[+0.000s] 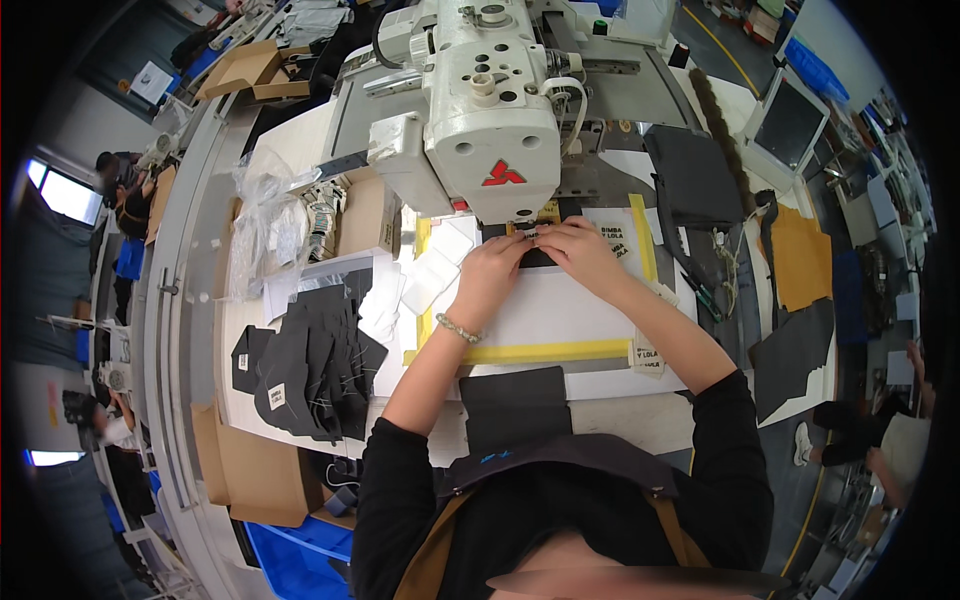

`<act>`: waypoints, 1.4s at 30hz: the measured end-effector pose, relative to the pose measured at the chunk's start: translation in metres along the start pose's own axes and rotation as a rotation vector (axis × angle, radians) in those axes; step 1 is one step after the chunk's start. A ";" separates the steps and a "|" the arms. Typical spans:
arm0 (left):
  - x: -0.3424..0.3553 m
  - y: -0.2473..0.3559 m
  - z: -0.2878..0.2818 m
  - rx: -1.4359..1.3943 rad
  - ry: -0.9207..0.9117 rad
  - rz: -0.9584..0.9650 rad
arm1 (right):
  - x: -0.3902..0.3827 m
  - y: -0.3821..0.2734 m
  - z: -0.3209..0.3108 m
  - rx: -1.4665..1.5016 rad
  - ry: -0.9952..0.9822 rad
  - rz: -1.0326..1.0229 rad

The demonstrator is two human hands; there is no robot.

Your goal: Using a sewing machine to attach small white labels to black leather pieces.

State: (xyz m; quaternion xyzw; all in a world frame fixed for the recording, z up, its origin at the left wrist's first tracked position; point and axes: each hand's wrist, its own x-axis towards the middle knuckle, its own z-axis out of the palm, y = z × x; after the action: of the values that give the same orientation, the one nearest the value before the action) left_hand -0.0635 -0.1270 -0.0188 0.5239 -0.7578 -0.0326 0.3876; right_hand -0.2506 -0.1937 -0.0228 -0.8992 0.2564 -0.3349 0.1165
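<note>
A small white label (528, 234) with dark print lies under the sewing head, pinched by the left hand (495, 268) and right hand (580, 252). Another white label (616, 243) sits just right of the hands, and one more (647, 357) lies at the yellow-taped frame's lower right corner. Loose white tags (322, 213) are heaped beside a clear plastic bag (262, 225) on the left. A tiny white label (276, 396) shows on the dark fabric pile. An open cardboard box (243, 72) stands far left; a grey-screened monitor (790, 122) stands right.

Garment workshop: industrial sewing machine (490, 110), cut fabric pieces (310, 365).
</note>
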 end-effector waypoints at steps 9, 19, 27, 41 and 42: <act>-0.009 -0.002 0.000 0.245 -0.061 0.144 | 0.005 0.007 0.012 -0.165 -0.022 -0.081; -0.006 0.001 0.004 0.355 -0.167 0.141 | 0.007 0.011 0.014 -0.236 0.006 -0.100; -0.009 0.010 -0.003 0.435 -0.189 0.177 | 0.008 0.003 0.004 -0.166 -0.023 -0.025; -0.027 -0.001 -0.018 0.483 -0.233 -0.071 | -0.002 0.024 -0.011 -0.142 -0.360 -0.131; -0.028 -0.003 -0.020 0.468 -0.237 -0.085 | 0.000 0.023 -0.010 -0.144 -0.357 -0.145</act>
State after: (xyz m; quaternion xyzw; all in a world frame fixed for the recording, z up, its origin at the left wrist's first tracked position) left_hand -0.0446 -0.0986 -0.0214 0.6230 -0.7622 0.0664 0.1627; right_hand -0.2662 -0.2137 -0.0239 -0.9664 0.1893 -0.1584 0.0713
